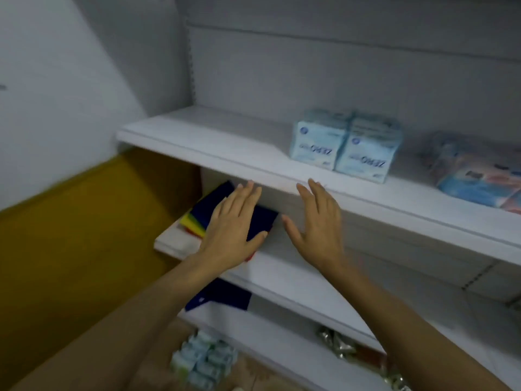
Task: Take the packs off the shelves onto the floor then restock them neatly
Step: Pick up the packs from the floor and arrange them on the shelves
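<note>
The person's left hand (234, 224) lies flat on a dark blue pack (263, 221) at the left end of the middle shelf (296, 266). Its fingers are straight and close together and its thumb is out to the side. Yellow and green edges (193, 221) show from under the pack's left side. The right hand (318, 227) is just beside the left, palm down over a bare part of the same shelf, with straight, slightly spread fingers holding nothing. Whether it touches the shelf cannot be told. Above, on the top shelf (197, 142), two pale blue packs (346, 145) stand side by side, touching, with their print upside down. A blurred blue and pink pack (473, 176) lies well apart from them, to the right. A second dark blue pack (222, 294) sits on the lower shelf (282, 342), under the left forearm. Down on the floor, a cluster of small pale green packs (203, 359) lies near the shelf's left end, and some shiny gold packs (338, 345) lie to their right, partly hidden by the shelf edge. A white wall (56, 94) stands to the left.
</note>
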A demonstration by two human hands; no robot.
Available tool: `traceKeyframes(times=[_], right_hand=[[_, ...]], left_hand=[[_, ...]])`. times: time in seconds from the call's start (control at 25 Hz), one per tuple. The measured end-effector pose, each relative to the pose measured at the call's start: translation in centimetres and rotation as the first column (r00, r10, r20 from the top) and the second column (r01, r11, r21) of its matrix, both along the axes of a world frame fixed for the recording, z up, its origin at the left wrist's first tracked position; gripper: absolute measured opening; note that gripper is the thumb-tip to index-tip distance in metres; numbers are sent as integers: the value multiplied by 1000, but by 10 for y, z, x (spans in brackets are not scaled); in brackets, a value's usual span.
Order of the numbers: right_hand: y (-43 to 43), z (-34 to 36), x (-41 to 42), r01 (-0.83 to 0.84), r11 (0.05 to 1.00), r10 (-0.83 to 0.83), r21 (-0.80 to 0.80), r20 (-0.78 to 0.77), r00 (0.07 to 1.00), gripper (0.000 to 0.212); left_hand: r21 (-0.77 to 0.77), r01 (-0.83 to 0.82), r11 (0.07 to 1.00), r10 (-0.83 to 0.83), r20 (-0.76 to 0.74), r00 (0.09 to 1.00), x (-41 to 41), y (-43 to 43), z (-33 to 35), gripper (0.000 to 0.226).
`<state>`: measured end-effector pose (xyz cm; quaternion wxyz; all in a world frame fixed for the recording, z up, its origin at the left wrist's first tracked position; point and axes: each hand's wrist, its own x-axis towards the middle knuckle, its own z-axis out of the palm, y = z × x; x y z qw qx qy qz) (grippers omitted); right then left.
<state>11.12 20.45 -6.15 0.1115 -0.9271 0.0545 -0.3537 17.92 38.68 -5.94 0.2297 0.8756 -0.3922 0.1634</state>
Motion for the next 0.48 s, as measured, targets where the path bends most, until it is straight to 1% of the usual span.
traceKeyframes(times=[0.12, 0.24, 0.32, 0.4, 0.48], right_hand=[[63, -47, -3, -160, 986, 166, 49, -174, 971, 67], [112, -93, -4, -226, 970, 241, 85, -384, 891, 73], [135, -121, -4, -234, 968, 248, 91, -492, 835, 78], [151, -148, -1, -250, 964, 255, 89, -566, 783, 81], [165, -174, 7, -250, 963, 256, 103, -642, 722, 84]], left_hand=[[185, -90, 979, 80, 60, 995, -16, 70, -33, 81], [303, -146, 942, 117, 113, 987, -24, 130, -75, 79], [428, -183, 885, 161, 89, 983, -27, 165, -106, 74], [607, -168, 777, 172, 52, 984, -28, 197, -143, 75], [663, -128, 737, 145, 30, 989, -25, 230, -171, 85]])
